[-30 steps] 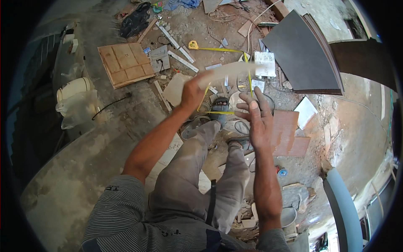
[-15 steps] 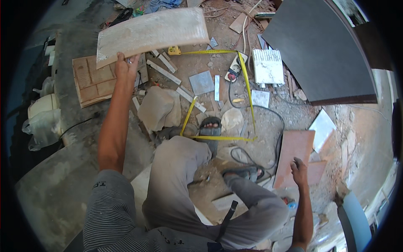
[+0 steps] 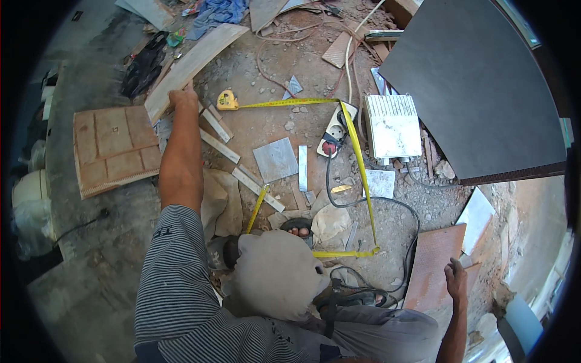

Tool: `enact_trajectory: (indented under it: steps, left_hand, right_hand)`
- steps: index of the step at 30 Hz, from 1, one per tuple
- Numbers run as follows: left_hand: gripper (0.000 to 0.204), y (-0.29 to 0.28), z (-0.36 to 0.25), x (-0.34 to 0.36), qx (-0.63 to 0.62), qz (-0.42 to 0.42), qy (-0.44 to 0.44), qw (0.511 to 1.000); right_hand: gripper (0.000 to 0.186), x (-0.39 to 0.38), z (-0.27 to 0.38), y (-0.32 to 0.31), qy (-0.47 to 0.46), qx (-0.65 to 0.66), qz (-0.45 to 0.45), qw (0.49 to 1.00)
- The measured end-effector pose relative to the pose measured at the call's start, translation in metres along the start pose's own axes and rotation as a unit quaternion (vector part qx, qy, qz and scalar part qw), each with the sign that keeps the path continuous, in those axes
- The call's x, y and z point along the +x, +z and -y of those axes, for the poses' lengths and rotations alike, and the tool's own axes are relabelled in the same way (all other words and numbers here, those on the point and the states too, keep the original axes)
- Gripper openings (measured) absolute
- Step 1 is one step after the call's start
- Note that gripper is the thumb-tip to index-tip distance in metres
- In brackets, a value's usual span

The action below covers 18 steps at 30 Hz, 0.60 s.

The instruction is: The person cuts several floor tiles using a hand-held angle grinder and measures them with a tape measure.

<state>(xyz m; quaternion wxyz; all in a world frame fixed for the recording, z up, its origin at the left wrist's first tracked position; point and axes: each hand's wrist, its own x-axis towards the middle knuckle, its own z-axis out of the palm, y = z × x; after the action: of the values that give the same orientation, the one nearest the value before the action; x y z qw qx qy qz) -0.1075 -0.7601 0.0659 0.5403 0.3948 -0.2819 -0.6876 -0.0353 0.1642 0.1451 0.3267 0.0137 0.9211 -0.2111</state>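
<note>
My left hand (image 3: pixel 183 95) stretches out to the far left, its fingers closed on the near edge of a long, pale tile (image 3: pixel 196 62). The tile is tilted, so its face shows only as a narrow strip. Whether its far edge touches anything, I cannot tell. On the right, my right hand (image 3: pixel 456 277) hangs with loosely bent fingers beside a reddish-brown tile (image 3: pixel 431 266), holding nothing. A yellow tape measure (image 3: pixel 227 100) lies left of the middle, its bent blade (image 3: pixel 357 139) drawn out across the rubble.
Brownish tile backs (image 3: pixel 115 148) lie at the left. A power strip (image 3: pixel 334 132) with a plugged-in black cord (image 3: pixel 399 209) lies near a dusty white box (image 3: pixel 393 128). A large dark panel (image 3: pixel 478 91) fills the far right. Small tile pieces (image 3: pixel 276 160) and rubble cover the floor.
My left hand has swung the pale tile round, from its broad face showing to a steep, narrow angle. The view has shifted forward. My right hand stays by the reddish-brown tile.
</note>
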Motion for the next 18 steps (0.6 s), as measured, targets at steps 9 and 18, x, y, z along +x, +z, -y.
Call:
enact_trajectory:
  steps: [9, 18]
  left_hand:
    - [0.052, -0.107, 0.006, 0.138, 0.866, 0.369, 0.322, 0.1]
    - [0.053, -0.098, 0.023, 0.132, 0.825, 0.174, 0.227, 0.488]
  right_hand:
    - [0.046, -0.106, -0.037, 0.063, 0.141, -0.018, 0.007, 0.99]
    - [0.04, -0.168, -0.033, 0.162, 0.274, 0.085, -0.05, 0.957]
